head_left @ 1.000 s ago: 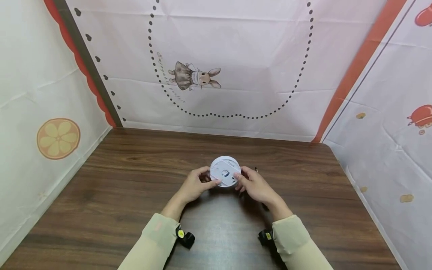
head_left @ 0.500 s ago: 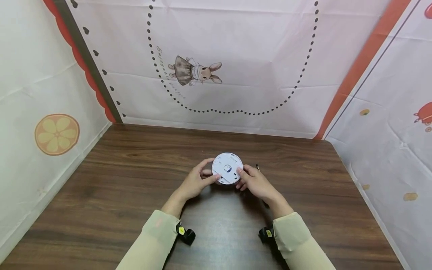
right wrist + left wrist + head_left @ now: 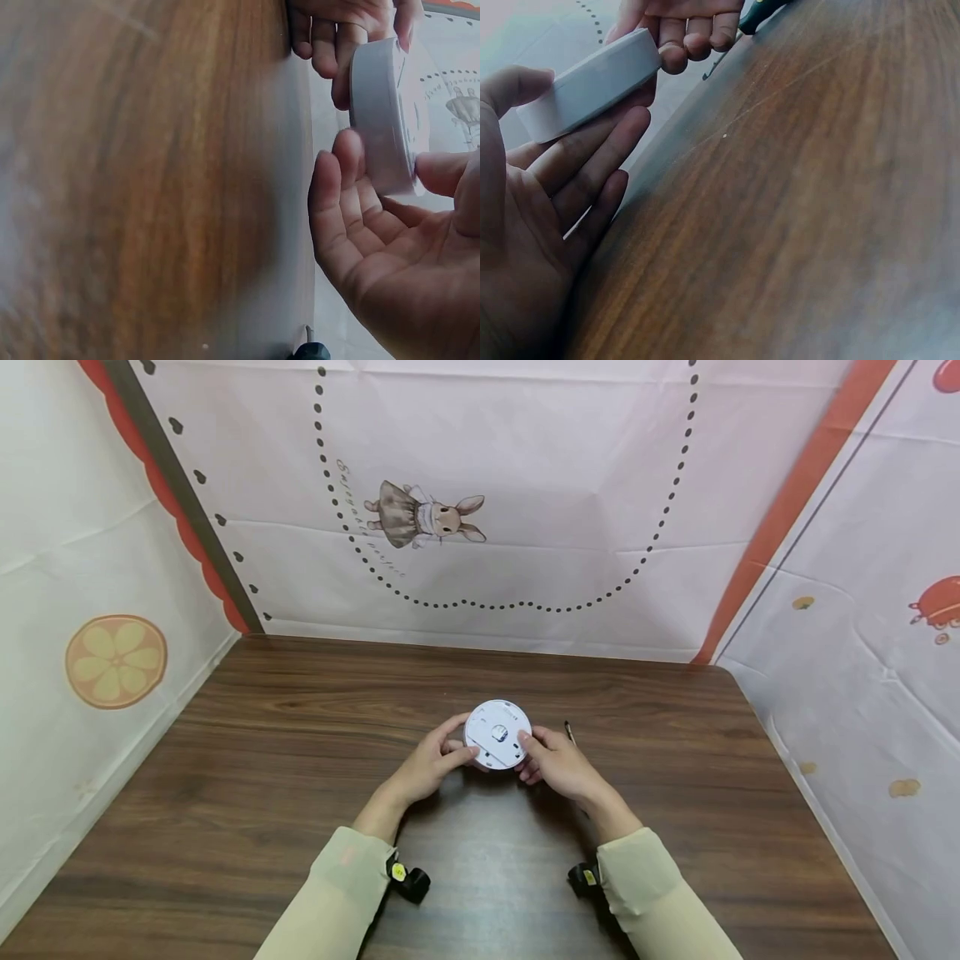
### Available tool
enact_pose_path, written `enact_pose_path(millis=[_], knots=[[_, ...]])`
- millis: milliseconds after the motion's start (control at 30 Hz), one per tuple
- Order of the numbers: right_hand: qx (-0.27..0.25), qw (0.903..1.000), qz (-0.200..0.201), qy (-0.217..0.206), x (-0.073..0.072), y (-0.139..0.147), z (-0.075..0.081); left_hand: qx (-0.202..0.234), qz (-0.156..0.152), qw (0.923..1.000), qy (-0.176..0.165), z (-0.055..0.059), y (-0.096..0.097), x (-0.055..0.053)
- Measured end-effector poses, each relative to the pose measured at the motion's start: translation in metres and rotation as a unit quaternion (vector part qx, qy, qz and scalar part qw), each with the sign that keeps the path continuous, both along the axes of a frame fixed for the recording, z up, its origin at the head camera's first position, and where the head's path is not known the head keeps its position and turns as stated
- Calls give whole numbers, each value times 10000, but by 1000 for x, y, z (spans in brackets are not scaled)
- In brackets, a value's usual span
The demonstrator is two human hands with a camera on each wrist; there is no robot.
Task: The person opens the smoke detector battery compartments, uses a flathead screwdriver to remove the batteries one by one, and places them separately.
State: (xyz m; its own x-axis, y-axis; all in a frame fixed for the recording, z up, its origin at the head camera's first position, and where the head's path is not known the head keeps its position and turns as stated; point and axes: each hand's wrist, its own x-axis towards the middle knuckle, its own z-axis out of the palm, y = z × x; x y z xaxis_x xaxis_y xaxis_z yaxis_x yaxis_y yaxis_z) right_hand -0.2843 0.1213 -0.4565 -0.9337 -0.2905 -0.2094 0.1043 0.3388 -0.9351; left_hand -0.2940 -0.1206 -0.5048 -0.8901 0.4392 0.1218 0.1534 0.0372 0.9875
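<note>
A round white plastic device (image 3: pixel 498 735), shaped like a smoke alarm, is held up above the table between both hands. Its flat face, with a centre hole, small slots and print, is turned toward the head camera. My left hand (image 3: pixel 423 768) grips the left edge, thumb on the face and fingers beneath, as the left wrist view also shows. On the other edge, my right hand (image 3: pixel 566 768) pinches the device, its thumb pressing the face. Close behind the right hand lies a screwdriver (image 3: pixel 761 13) with a dark green handle, mostly hidden in the head view.
The brown wood-grain table (image 3: pixel 225 793) spreads around both hands. Printed white cloth (image 3: pixel 555 510) stands at its back and on both sides. A black wrist camera (image 3: pixel 410 885) hangs at the left cuff, another (image 3: pixel 582 878) at the right cuff.
Both hands have tilted the white device, so its face now shows more squarely to the head camera. The grip stays the same, and the head view has shifted slightly.
</note>
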Motion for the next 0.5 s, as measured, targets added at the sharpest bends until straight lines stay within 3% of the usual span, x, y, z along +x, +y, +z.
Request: enact_pose_path(millis=[267,500], knots=[[611,9956,-212,678,0,1,1,-461,267,9986,-79,2,1,-1],[1192,9784,-339,1653,3,1,4,-706,297,9971,-40,3,1,-1]])
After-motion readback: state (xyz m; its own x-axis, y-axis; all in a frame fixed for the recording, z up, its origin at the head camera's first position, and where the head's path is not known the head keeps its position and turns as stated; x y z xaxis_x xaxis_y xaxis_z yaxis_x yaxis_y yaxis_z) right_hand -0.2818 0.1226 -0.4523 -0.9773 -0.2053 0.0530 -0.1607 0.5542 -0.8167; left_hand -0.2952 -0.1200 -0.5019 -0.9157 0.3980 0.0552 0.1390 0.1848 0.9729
